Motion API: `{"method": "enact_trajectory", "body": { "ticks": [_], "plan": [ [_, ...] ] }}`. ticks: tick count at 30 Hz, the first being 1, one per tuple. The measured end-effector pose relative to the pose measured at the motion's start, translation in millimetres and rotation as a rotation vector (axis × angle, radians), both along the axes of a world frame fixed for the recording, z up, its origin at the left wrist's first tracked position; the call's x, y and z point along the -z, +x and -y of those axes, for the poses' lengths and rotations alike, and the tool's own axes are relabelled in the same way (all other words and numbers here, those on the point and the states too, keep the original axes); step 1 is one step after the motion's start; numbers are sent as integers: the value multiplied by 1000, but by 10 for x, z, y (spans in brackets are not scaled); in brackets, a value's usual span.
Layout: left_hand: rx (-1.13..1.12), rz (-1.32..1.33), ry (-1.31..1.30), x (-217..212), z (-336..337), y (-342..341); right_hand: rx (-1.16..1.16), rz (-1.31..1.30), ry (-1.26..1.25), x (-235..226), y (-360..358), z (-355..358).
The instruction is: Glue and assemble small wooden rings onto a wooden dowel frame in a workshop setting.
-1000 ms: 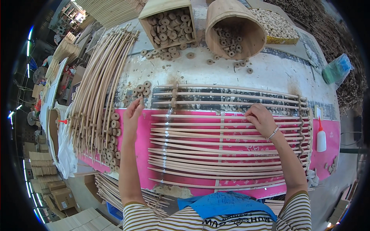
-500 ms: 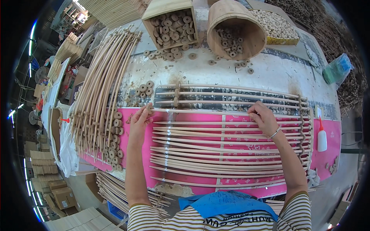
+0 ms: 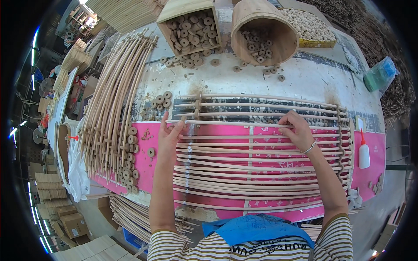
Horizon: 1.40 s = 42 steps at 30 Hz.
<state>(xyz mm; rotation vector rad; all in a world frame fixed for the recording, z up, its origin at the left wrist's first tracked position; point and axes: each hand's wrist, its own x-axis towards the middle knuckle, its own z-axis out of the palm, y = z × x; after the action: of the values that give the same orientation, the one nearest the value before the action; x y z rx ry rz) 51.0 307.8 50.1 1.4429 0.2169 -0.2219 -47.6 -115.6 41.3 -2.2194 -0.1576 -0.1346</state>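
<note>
My left hand is at the left end of a thin wooden rod, its thumb and curled fingers at a small wooden disc on that rod, the index finger raised. My right hand pinches the same rod farther right. Nearer to me lie several parallel wooden rods, their right ends set through a row of discs. Beyond my hands, a few rods also carry discs near their left ends. A loose disc lies on the pink sheet beside my left forearm.
A bundle of rods with discs lies at left. At the back stand a square wooden box of discs, a round wooden tub and a yellow tray of beads. A white glue bottle is at right.
My left hand has moved right along the rod, and the disc sits farther in from the rod's left end. The right hand stays in about the same place.
</note>
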Motion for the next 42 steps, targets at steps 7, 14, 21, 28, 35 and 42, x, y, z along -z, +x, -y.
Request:
{"method": "enact_trajectory", "body": {
  "ticks": [7, 14, 21, 28, 35, 42],
  "plan": [
    [-71, 56, 97, -65, 149, -57, 10, 155, -156, 13, 49, 34],
    [-91, 112, 135, -91, 244, -94, 41, 148, -95, 3, 62, -24],
    [-23, 112, 171, -29, 345, -101, 36, 185, -354, 98, 10, 24],
    [77, 400, 595, 134, -48, -76, -27, 177, -211, 331, 158, -66],
    [240, 874, 1164, 28, 88, 38, -1, 132, -221, 359, 105, 37],
    [286, 807, 1069, 82, 206, 28, 16, 151, -147, 262, 13, 84]
  ]
}}
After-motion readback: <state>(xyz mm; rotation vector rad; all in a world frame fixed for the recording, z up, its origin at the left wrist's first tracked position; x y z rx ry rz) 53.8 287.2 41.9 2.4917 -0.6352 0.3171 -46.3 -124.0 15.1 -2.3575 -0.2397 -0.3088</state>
